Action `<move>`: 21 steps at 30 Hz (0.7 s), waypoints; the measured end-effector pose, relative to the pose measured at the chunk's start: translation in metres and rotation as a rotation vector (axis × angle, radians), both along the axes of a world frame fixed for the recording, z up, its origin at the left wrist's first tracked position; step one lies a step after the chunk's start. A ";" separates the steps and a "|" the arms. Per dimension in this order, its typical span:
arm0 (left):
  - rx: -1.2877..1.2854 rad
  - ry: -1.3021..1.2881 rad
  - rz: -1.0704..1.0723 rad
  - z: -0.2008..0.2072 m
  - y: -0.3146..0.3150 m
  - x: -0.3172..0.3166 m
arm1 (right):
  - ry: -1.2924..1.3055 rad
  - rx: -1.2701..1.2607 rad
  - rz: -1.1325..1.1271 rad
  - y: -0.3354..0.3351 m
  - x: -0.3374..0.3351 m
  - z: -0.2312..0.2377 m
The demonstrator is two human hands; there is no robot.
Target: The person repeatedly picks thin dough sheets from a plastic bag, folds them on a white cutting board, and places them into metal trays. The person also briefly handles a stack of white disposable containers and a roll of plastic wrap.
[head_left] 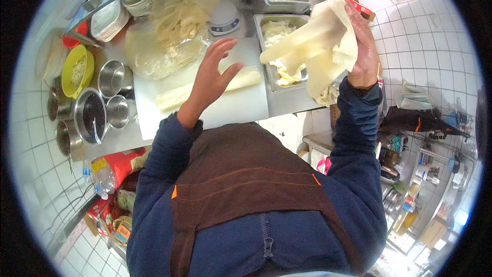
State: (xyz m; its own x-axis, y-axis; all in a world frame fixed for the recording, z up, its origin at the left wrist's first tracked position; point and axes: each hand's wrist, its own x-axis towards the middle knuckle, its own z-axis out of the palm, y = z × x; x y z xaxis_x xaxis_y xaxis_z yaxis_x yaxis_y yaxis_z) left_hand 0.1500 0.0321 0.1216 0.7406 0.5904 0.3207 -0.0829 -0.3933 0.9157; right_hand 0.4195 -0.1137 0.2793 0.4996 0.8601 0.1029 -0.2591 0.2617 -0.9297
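My right hand (364, 46) is raised at the right of the counter, gripping the edge of a thin, floppy pale-yellow sheet (323, 36) of food. The sheet hangs in folds across part of a steel pan (291, 88) and hides some of the pale cut pieces (274, 30) inside. Over the white cutting board (236, 107), my left hand (212, 74) is open, thumb and fingers apart. Beneath and beside it lies a long, flattened pale-yellow roll (246, 77), stretched across the board. The left hand covers its middle; whether they touch, I cannot tell.
Behind the board are a clear plastic bag (146, 54) of pale sheets and a white scale (224, 15). Steel pots (111, 78), a bowl of dark contents (91, 115) and a yellow basket (69, 74) crowd the left. Another pan (279, 0) stands at the back.
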 end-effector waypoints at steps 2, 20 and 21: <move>-0.103 -0.051 -0.069 0.002 0.009 0.005 | -0.514 0.144 0.086 0.004 -0.023 -0.001; -0.287 0.487 -0.087 -0.024 0.065 -0.143 | -1.287 -0.531 0.699 0.046 -0.090 -0.141; -0.217 0.513 -0.051 -0.017 0.069 -0.145 | -1.348 -0.532 0.693 0.047 -0.091 -0.146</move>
State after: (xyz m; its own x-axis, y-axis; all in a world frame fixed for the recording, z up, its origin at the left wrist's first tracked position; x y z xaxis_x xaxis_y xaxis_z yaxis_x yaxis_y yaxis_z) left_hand 0.0049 0.1016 0.1049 0.7992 0.5620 -0.2132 0.3806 -0.1987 0.9031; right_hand 0.3282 -0.0672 0.1334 -0.1857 0.9514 -0.2457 0.8597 0.0362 -0.5095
